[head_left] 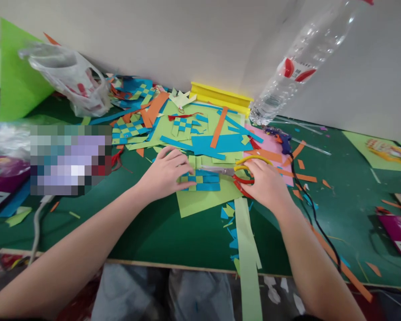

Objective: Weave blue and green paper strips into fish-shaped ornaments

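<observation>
My left hand (165, 171) lies with fingers pressed flat on a small woven square of blue and green paper strips (203, 180), which rests on a light green sheet (200, 200). My right hand (267, 183) grips scissors (243, 171) with a yellow and a red handle loop. The blades point left toward the woven piece. A long light green strip (249, 249) hangs over the table's front edge.
Blue, green and orange paper scraps and other woven pieces (133, 127) are piled at the back. A clear plastic bottle (294, 71) leans on the wall beside a yellow box (220, 96). A plastic bag (70, 78) stands back left. A glue gun (282, 140) with a black cord lies to the right.
</observation>
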Demonstrator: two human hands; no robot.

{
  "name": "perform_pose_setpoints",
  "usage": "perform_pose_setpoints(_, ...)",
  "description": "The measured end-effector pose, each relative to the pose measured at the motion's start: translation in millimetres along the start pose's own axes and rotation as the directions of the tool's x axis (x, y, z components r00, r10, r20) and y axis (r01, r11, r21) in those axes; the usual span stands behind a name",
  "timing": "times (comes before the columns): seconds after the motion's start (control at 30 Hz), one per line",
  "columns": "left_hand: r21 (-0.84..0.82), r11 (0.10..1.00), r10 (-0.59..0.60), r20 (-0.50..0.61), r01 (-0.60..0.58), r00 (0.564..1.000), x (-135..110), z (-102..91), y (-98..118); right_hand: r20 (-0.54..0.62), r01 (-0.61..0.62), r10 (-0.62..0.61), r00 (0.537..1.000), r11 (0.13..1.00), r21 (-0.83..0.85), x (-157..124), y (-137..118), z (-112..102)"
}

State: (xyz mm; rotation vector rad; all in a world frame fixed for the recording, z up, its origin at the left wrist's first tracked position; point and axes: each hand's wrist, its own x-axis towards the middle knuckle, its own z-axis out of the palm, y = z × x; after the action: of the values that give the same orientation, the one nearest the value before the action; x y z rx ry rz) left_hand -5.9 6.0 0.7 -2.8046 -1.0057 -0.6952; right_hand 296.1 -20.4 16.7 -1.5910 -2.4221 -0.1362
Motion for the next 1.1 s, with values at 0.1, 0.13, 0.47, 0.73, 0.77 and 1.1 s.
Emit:
perform_pose_setpoints(0.1, -0.012, 1.000, 0.022, 0.022, -0.022, 1.000, 0, 4.2, 1, 0.009, 0.014, -0.014, 1.000, 1.000, -0.018, 0, 0, 0)
perform_pose_setpoints(0.13, -0.017, 1.000, 0.025, 0.033, -0.024, 0.999, 0, 5.6, 1, 0.013, 0.018, -0.017, 1.000, 1.000, -0.025, 0, 0, 0)
perform_pose_setpoints(0.47, -0.063, 0.998, 0.005, 0.099, 0.002, 0.995, 0, 8.6, 1, 0.081, -0.014, 0.017, 0.997, 0.999, -0.038, -2, 14, -3)
perform_pose_setpoints(0.73, -0.055, 0.998, 0.005, 0.107, 0.001, 0.994, 0, 9.1, 1, 0.041, 0.028, -0.025, 0.999, 0.997, -0.079, -3, 22, -10)
perform_pose_setpoints(0.77, -0.055, 0.998, 0.010, 0.101, -0.004, 0.995, 0, 8.4, 1, 0.025, 0.014, -0.012, 1.000, 0.997, -0.073, -3, 21, -11)
perform_pose_setpoints(1.1, -0.013, 0.994, -0.105, 0.035, 0.105, 0.994, -5, -0.5, -9, 0.063, -0.047, 0.048, 0.997, 0.999, -0.005, -4, 12, -13)
